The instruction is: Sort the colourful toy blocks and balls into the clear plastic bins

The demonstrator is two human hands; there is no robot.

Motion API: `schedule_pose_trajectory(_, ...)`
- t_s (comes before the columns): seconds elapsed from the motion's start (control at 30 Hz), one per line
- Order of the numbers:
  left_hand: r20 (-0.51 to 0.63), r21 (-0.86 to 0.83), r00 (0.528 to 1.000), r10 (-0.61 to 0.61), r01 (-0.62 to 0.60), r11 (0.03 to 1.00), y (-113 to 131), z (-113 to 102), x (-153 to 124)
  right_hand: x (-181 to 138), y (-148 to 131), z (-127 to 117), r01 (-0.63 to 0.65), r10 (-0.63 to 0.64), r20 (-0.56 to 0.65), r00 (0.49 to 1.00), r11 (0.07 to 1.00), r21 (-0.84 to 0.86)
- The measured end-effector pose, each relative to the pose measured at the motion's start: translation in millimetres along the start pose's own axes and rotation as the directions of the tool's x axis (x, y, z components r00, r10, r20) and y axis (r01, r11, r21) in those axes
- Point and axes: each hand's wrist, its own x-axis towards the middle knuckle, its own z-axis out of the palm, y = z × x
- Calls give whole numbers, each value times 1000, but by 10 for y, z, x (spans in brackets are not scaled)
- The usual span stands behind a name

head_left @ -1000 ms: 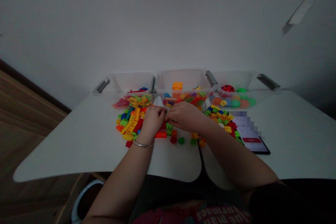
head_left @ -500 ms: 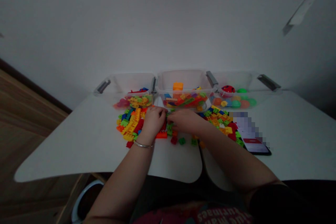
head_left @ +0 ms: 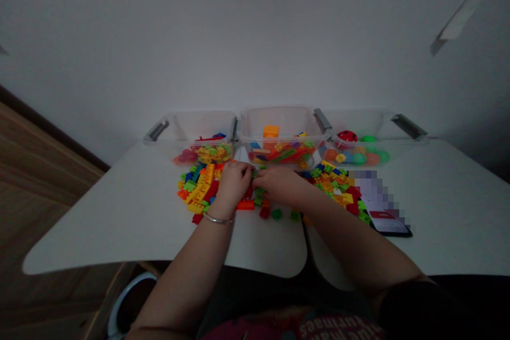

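Observation:
My left hand and my right hand meet at the middle of a white table, fingers curled together over small toy bricks. What they pinch between them is hidden; a green brick shows just below the fingers. A silver bangle circles my left wrist. An orange brick lies under my left hand. A pile of yellow, orange and green bricks sits to the left, and another brick pile sits to the right of my right hand.
Three clear plastic bins stand along the wall: the left bin, the middle bin with an orange block, and the right bin with coloured balls. A phone lies at the right. Loose green and red bricks dot the front.
My right hand has slid slightly away and lower toward the table, staying against my left hand. The left hand has hardly moved.

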Motion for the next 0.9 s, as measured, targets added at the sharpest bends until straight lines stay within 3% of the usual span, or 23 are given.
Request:
schedule_pose_trajectory(0.13,3,4,1000,3,-3,1000,2,0,1,28,9,92,23,-23,6,1000,1000,17)
schedule_pose_trajectory(0.43,-13,13,1000,-1,1,1000,11,12,-3,35,67,-40,-177,174,129,976,984,13)
schedule_pose_trajectory(0.67,-27,11,1000,-1,1,1000,-16,34,-7,23,118,32,-186,187,83,979,982,-15)
schedule_pose_trajectory(0.9,-28,18,1000,12,-11,1000,-22,39,-1,21,178,-5,-221,212,121,970,973,60)
